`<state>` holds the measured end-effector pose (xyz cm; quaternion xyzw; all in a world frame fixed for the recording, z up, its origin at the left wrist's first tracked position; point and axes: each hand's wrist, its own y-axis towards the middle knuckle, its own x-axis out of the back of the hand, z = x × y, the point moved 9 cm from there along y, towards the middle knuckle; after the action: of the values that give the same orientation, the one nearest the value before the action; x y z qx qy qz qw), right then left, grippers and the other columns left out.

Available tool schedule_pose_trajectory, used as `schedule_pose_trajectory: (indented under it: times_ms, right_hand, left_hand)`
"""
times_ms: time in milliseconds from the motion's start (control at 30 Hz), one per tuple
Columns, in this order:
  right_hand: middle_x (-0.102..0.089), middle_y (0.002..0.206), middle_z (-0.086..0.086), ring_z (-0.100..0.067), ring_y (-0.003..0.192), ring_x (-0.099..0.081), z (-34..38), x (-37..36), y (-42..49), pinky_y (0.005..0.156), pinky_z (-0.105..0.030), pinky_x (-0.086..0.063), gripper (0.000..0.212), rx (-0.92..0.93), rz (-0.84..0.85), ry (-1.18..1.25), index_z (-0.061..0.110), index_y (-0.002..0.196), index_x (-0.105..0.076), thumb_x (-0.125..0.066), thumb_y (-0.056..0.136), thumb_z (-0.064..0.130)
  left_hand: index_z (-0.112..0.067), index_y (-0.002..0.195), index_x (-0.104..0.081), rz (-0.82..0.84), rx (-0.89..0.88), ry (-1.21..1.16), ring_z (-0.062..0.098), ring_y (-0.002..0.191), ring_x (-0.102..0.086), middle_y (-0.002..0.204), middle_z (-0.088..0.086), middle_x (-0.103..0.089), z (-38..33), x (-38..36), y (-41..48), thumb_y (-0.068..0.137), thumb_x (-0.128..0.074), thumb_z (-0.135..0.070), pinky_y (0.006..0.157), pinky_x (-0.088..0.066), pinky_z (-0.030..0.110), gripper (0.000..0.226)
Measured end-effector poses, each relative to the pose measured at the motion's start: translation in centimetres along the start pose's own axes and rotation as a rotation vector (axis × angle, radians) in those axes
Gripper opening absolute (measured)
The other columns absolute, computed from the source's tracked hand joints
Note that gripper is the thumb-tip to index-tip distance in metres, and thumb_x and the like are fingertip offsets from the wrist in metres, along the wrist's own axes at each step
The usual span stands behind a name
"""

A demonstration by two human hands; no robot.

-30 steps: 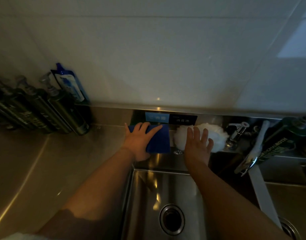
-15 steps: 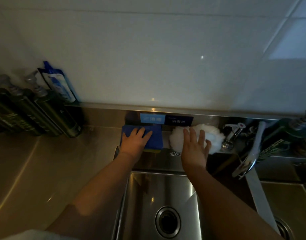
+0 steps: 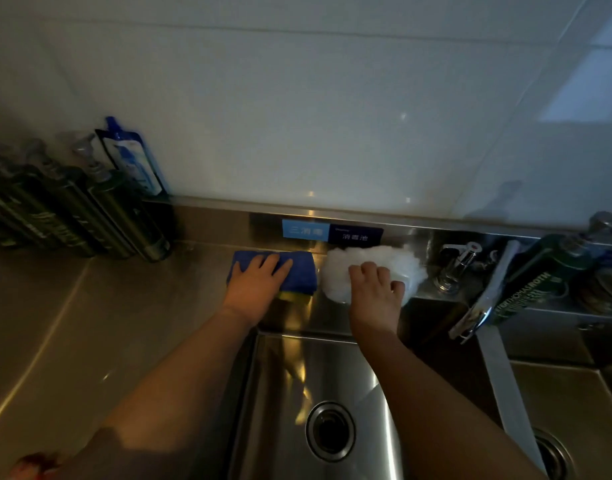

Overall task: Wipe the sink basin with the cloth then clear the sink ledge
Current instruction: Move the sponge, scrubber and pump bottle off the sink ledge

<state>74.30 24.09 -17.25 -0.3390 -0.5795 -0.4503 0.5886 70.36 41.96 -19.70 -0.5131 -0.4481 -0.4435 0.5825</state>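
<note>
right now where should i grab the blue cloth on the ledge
Probably its near edge, from the basin side: the folded blue cloth lies flat on a yellow sponge against the backsplash, with the white mesh puff close on its right. The left hand rests flat on top.

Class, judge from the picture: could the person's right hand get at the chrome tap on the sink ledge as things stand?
Probably yes. The chrome tap stands just right of the white mesh puff that the right hand grips, with nothing between them, though the hand is full.
</note>
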Motion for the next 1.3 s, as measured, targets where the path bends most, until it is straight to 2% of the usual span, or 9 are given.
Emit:
schedule_pose_trajectory:
  times_ms: [167, 333, 467, 633, 833, 967, 1100, 1167, 1300]
  right_hand:
    - [-0.047, 0.126, -0.006, -0.027, 0.117, -0.039, 1.5, 1.7, -1.4, 0.094, -0.044, -0.028, 0.054, 0.07, -0.019, 0.155, 0.021, 0.126, -0.048, -0.07, 0.077, 0.024]
    - [-0.044, 0.131, -0.008, -0.029, 0.12, -0.036, 2.8, 1.7, -3.3, 0.092, -0.043, -0.025, 0.06, 0.138, 0.019, 0.147, 0.022, 0.133, -0.043, -0.067, 0.078, 0.026]
    - [-0.046, 0.13, -0.009, -0.032, 0.118, -0.036, 3.9, 1.8, -6.0, 0.093, -0.044, -0.026, 0.065, 0.203, 0.02, 0.147, 0.024, 0.132, -0.045, -0.072, 0.073, 0.028]
    - [-0.038, 0.135, -0.007, -0.031, 0.122, -0.031, 6.3, 1.1, -9.0, 0.099, -0.048, -0.028, 0.086, 0.249, 0.177, 0.08, 0.032, 0.137, -0.031, -0.079, 0.066, 0.032]
    - [-0.036, 0.136, -0.008, -0.029, 0.122, -0.034, 8.5, 2.8, -11.3, 0.097, -0.044, -0.033, 0.071, 0.234, 0.118, 0.142, 0.03, 0.139, -0.031, -0.069, 0.079, 0.023]
    - [-0.035, 0.133, -0.009, -0.03, 0.12, -0.036, 10.5, 3.7, -12.0, 0.094, -0.041, -0.037, 0.066, 0.201, 0.107, 0.155, 0.028, 0.139, -0.03, -0.066, 0.083, 0.026]
    - [-0.042, 0.127, -0.011, -0.034, 0.112, -0.048, 12.9, 3.6, -12.3, 0.087, -0.047, -0.047, 0.06, 0.086, 0.136, 0.148, 0.03, 0.135, -0.033, -0.063, 0.083, 0.035]
    - [-0.046, 0.127, -0.011, -0.033, 0.109, -0.051, 14.3, 3.1, -12.0, 0.086, -0.047, -0.048, 0.051, 0.071, 0.159, 0.164, 0.029, 0.134, -0.036, -0.055, 0.087, 0.039]
    - [-0.056, 0.12, -0.012, -0.031, 0.105, -0.057, 16.5, 1.9, -11.0, 0.087, -0.047, -0.049, 0.045, -0.038, 0.198, 0.345, 0.021, 0.131, -0.044, -0.058, 0.089, 0.028]
  left_hand:
    - [-0.027, 0.151, -0.004, -0.003, 0.05, 0.055, 0.027, 0.139, -0.017, 0.154, 0.005, -0.014, -0.1, 0.8, -4.1, 0.093, -0.047, -0.019, 0.109, -0.024, 0.055, 0.073]
    - [-0.028, 0.151, -0.003, -0.001, 0.137, 0.018, 0.025, 0.141, -0.015, 0.155, 0.003, -0.013, 0.0, 1.1, -8.9, 0.094, -0.047, -0.022, 0.111, -0.02, 0.055, 0.072]
    - [-0.031, 0.15, -0.004, 0.011, 0.191, 0.003, 0.026, 0.141, -0.014, 0.155, 0.003, -0.014, 0.5, 0.4, -13.5, 0.094, -0.047, -0.022, 0.112, -0.012, 0.057, 0.071]
    - [-0.03, 0.15, -0.004, -0.014, 0.247, 0.002, 0.027, 0.141, -0.016, 0.154, 0.004, -0.017, 1.8, -0.4, -18.4, 0.096, -0.042, -0.022, 0.112, -0.013, 0.057, 0.067]
    - [-0.031, 0.15, -0.007, -0.058, 0.257, 0.007, 0.026, 0.14, -0.018, 0.153, 0.003, -0.019, 4.2, 0.3, -20.8, 0.096, -0.044, -0.023, 0.111, -0.014, 0.057, 0.066]
    - [-0.031, 0.15, -0.008, -0.066, 0.218, -0.007, 0.027, 0.14, -0.018, 0.152, 0.003, -0.019, 6.5, 0.3, -21.9, 0.093, -0.049, -0.02, 0.113, -0.011, 0.057, 0.071]
    - [-0.03, 0.15, -0.011, -0.063, 0.171, 0.019, 0.027, 0.14, -0.018, 0.153, 0.003, -0.019, 9.6, -0.5, -22.9, 0.091, -0.049, -0.011, 0.112, -0.011, 0.058, 0.072]
    - [-0.03, 0.15, -0.011, -0.039, 0.147, 0.027, 0.026, 0.14, -0.017, 0.153, 0.003, -0.018, 11.1, -1.1, -23.1, 0.092, -0.047, -0.01, 0.112, -0.011, 0.058, 0.071]
    - [-0.03, 0.151, -0.008, 0.008, 0.112, 0.023, 0.025, 0.142, -0.013, 0.154, 0.002, -0.016, 13.5, -2.6, -23.3, 0.092, -0.042, -0.007, 0.112, -0.007, 0.06, 0.071]
